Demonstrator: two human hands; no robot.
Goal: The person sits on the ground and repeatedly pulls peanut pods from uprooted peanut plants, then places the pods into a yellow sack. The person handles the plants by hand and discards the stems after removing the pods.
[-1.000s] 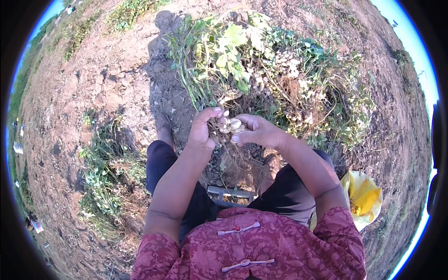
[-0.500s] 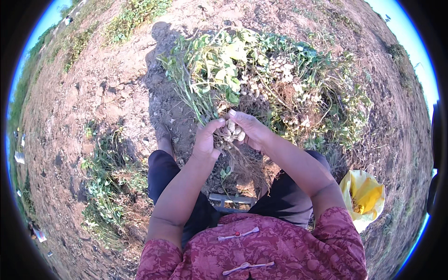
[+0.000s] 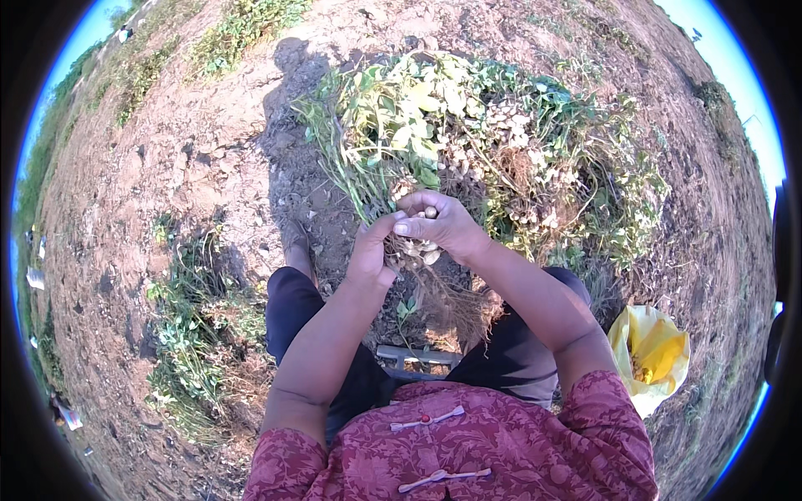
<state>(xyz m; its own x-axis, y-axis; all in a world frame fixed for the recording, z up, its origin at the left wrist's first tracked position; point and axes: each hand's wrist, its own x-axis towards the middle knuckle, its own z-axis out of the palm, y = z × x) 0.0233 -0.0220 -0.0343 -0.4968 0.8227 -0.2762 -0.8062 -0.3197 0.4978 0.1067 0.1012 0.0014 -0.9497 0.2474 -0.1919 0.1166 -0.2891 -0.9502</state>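
Between my hands is a pulled peanut plant (image 3: 368,179), its leafy stems pointing away from me and its brown roots (image 3: 455,305) hanging toward my lap. My left hand (image 3: 373,250) is closed around the base of the stems. A cluster of pale peanuts (image 3: 418,250) shows just below the fingers. My right hand (image 3: 444,227) is closed over the same cluster, thumb and fingers curled on peanuts, with one pod visible by the fingers. Its palm side is partly hidden.
A heap of peanut plants with pods (image 3: 535,159) lies ahead and to the right. More uprooted plants (image 3: 192,334) lie at my left. An open yellow-lined sack (image 3: 652,355) stands by my right side. A grey stool (image 3: 418,357) shows between my legs.
My right hand has curled its fingers over the peanut cluster, its thumb moving down and left near the left thumb. The roots have swung slightly right. The left hand stays almost in place.
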